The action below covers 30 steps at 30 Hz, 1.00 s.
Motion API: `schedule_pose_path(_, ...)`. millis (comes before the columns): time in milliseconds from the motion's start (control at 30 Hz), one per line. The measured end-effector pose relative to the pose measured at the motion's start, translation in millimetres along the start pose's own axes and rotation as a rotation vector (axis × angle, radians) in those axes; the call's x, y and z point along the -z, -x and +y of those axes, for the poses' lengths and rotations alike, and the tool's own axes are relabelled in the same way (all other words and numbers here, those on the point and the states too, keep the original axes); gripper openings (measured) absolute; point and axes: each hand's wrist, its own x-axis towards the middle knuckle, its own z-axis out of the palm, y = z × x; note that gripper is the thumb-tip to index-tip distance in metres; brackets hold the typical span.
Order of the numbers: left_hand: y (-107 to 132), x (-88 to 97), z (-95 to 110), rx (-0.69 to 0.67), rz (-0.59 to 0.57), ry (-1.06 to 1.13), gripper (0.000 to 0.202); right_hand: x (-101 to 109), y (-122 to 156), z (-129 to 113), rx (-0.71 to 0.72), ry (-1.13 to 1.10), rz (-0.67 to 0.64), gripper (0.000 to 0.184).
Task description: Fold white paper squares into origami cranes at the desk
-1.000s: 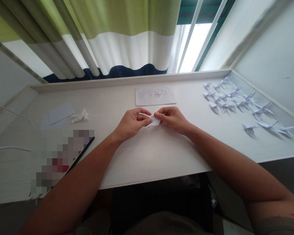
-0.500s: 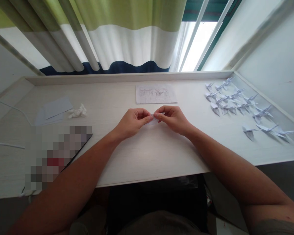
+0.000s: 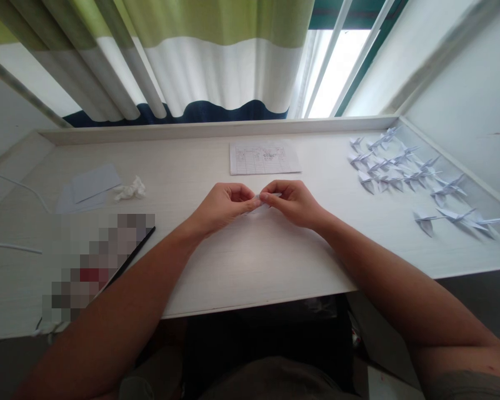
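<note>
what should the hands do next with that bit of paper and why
Perhaps pinch along its edge to sharpen a crease: the left hand and right hand both grip the small paper, fingertips close together, and the folded paper birds at the right have crisp points.

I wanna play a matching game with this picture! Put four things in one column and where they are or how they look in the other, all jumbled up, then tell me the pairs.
Things:
1. small paper
2. paper birds
3. tissue
4. curtain

Places and looks:
A. crumpled up, beside the flat sheets
B. banded in green, white and dark blue
C. pinched by the left hand and right hand
D. on the right side of the desk

Right pairs: 1-C, 2-D, 3-A, 4-B
</note>
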Motion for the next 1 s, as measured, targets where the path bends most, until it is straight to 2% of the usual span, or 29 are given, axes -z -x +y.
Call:
schedule_pose_path(133,-0.5,1.4,-1.9,0.016,-0.05,0.011,0.034,1.3,0.8,-1.4,0.004,0.038,-0.009,0.026)
schedule_pose_path(267,-0.5,1.9,-4.8,-0.012,-0.048,-0.052,0.031,3.0,0.8,-1.8,0.049,0.111,-0.004,0.023)
schedule_pose_path(433,-0.4,2.0,-5.8,0.028,-0.06,-0.078,0.031,0.7,1.9,-0.6,0.075,0.204,0.003,0.018)
schedule_pose_path(667,-2.4,7.1,-2.7,0.051,-0.038,-0.07,0.025,4.3,-1.3,3.1,0.061,0.124,-0.038,0.027)
schedule_pose_path(833,-3.1,8.2,-3.6,0.038,-0.041,-0.133,0.021,6.2,-2.9,1.4,0.088,0.178,-0.085,0.023)
schedule_pose_path(1000,-2.9,6.0,-3.4,0.066,-0.028,-0.111,0.025,5.6,-1.6,0.5,0.094,0.24,-0.038,0.021)
